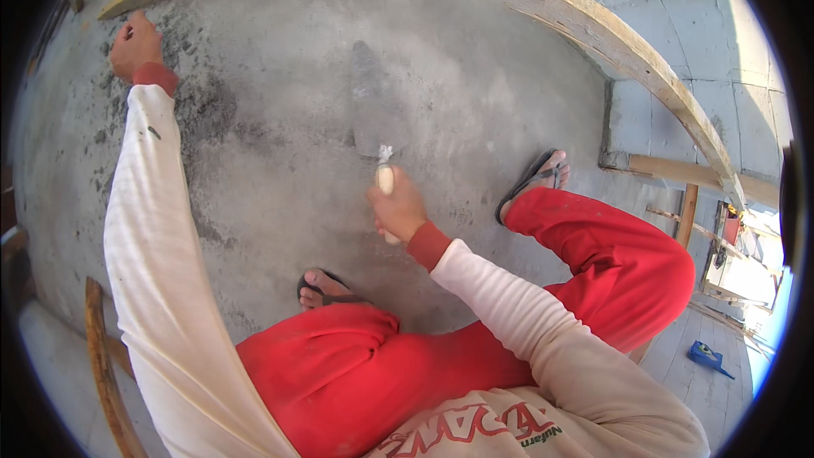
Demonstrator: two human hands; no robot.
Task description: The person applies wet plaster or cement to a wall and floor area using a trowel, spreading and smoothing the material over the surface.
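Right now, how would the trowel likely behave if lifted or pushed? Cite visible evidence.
The trowel would probably stay stiff: its long, tapering blade looks like flat metal. It may feel blade-heavy, since the right hand grips only the handle behind it. Pushed, it might glide, as the grey surface looks smooth around it.
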